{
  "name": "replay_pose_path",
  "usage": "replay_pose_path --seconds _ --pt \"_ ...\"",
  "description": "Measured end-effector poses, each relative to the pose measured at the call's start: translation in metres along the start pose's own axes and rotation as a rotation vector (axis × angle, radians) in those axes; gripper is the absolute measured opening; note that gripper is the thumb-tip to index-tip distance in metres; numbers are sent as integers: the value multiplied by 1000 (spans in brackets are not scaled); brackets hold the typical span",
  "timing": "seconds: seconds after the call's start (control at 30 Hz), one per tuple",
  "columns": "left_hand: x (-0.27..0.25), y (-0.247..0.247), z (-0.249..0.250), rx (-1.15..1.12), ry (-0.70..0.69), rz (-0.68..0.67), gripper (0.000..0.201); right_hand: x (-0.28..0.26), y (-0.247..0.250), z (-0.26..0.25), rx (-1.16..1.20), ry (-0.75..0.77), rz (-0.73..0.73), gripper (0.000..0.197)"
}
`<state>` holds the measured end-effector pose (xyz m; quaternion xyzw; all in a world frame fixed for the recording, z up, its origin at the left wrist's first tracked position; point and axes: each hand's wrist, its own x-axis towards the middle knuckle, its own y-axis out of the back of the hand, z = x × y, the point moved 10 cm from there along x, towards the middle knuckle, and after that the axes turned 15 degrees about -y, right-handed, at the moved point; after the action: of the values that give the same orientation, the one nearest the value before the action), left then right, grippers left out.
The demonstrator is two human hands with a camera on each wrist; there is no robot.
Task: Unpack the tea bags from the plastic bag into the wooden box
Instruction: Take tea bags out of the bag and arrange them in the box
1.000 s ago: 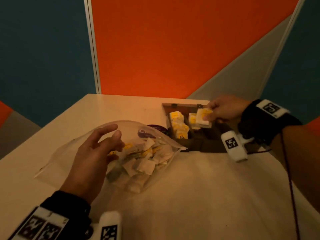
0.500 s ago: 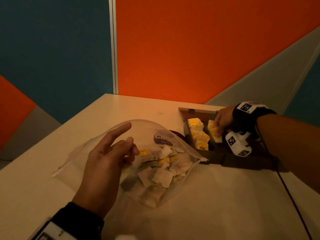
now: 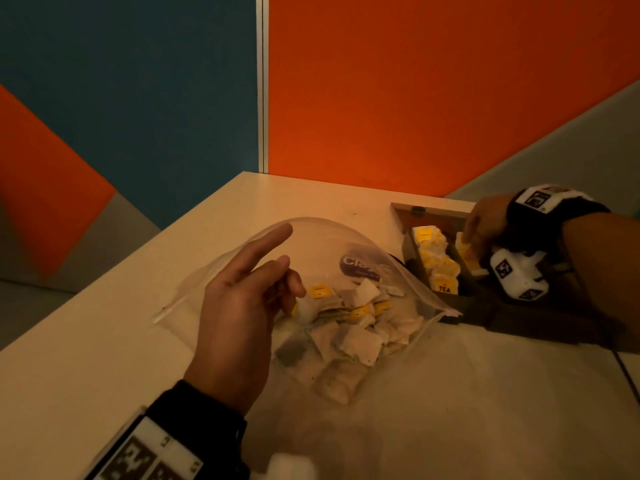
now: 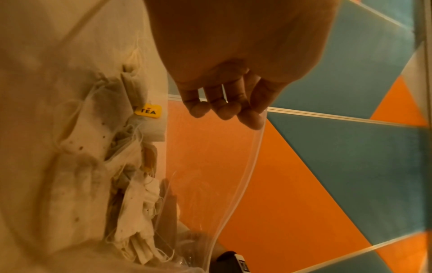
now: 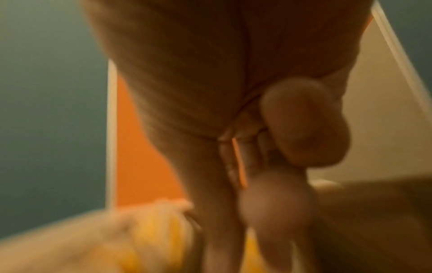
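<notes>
left hand (image 3: 242, 306): I've got it holding the plastic bag (image 3: 349, 251) mouth up, fingers loosely curled on the rim
tea bags (image 3: 349, 327): mostly heaped in that bag
wooden box (image 3: 433, 216): right of it, partly filled
right hand (image 3: 485, 223): down in the box, grip too blurry to tell

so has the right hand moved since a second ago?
Yes. The right hand dropped from above the wooden box rim down into its compartment, onto the tea bags.

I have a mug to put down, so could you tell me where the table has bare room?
Bare table lies in front of the plastic bag and wooden box, and along the far-left edge beyond the bag. It is crowded where the bag's mouth meets the box, with the right hand in the box.
</notes>
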<state>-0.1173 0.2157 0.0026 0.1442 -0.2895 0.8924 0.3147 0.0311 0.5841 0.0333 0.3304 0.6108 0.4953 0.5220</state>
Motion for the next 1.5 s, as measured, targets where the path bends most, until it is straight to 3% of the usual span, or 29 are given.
replay_pose_path --seconds 0.13,0.23,0.4,0.5,0.6,0.7,0.83,1.0,1.1,1.23,1.5 --pt "-1 4 0 -1 -12 25 37 -62 47 -16 202 127 225 24" --pt "-2 0 3 23 -6 5 40 -135 46 -40 284 336 244 15" --pt "-6 -4 3 68 2 -14 42 -234 -21 -77 299 623 -7 3" --pt "-6 -4 4 76 -1 -4 43 -265 -62 -99 266 775 -168 11" --pt "-7 -3 4 86 8 2 42 -279 -97 -119 108 850 -231 22" --pt "-8 -4 2 102 26 -3 41 -261 -100 -134 23 813 -61 33" --pt "-7 -5 -3 112 52 -16 40 -198 -100 -144 -124 561 113 35" --pt "-7 -2 -9 131 93 -5 33 -163 -111 -149 -326 518 85 33" --pt "-7 -2 -10 144 106 -4 31 -158 -104 -149 -347 513 171 32" --pt "-6 -1 -11 148 111 1 31 -161 -98 -147 -241 527 184 35" --pt "-6 3 -13 178 114 18 29 -179 -71 -140 238 595 245 10"
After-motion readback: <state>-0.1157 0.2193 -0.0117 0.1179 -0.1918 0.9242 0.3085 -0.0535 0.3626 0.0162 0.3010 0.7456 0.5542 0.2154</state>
